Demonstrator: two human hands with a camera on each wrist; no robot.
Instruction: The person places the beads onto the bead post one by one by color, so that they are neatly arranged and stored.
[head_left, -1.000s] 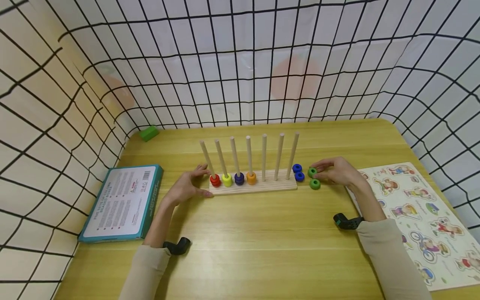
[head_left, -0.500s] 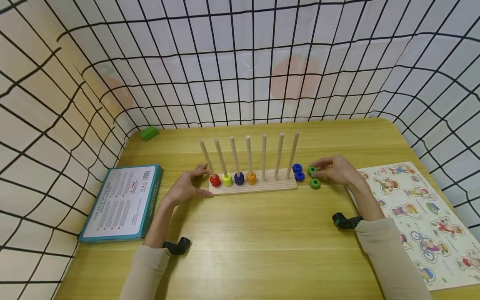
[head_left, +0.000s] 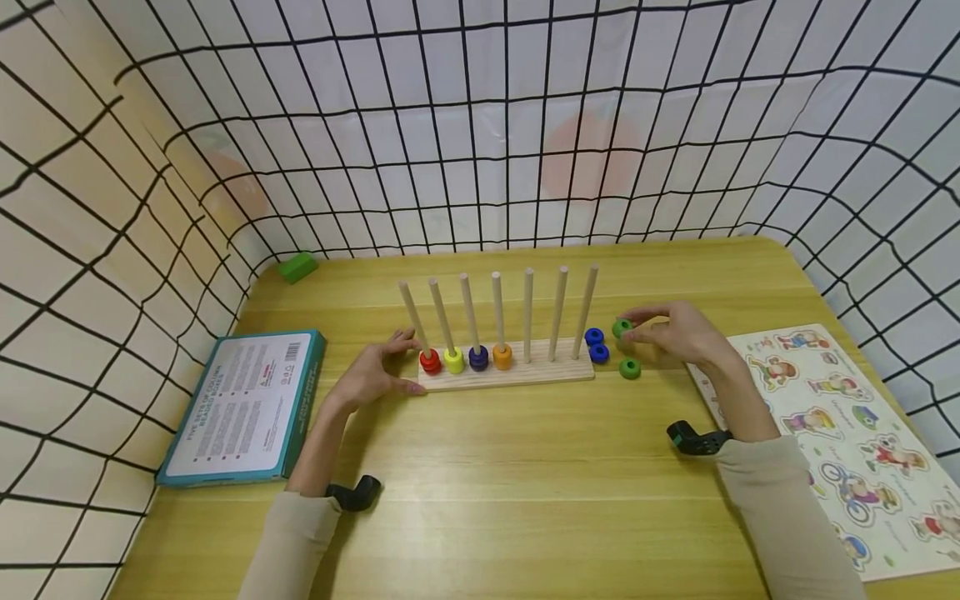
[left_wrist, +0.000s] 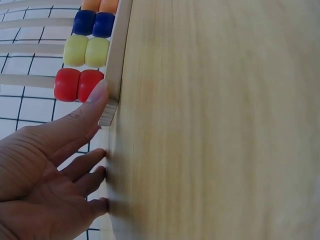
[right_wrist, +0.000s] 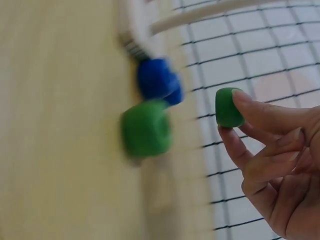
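Note:
A wooden bead rack with a row of upright pegs stands mid-table. Red beads, yellow beads, dark blue beads and orange beads sit low on its four left pegs; the three right pegs are bare. My left hand grips the rack's left end, thumb at the front edge beside the red beads. My right hand pinches a green bead between thumb and fingers, raised above the table. Another green bead and two blue beads lie right of the rack.
A teal-edged box lies at the left. A picture puzzle board is at the right, partly behind my right forearm. At the back left sits a green block. Black wire grid surrounds the table's back and sides.
My right hand has lifted the green bead off the table, up and slightly back. My left hand and the rack stay where they were.

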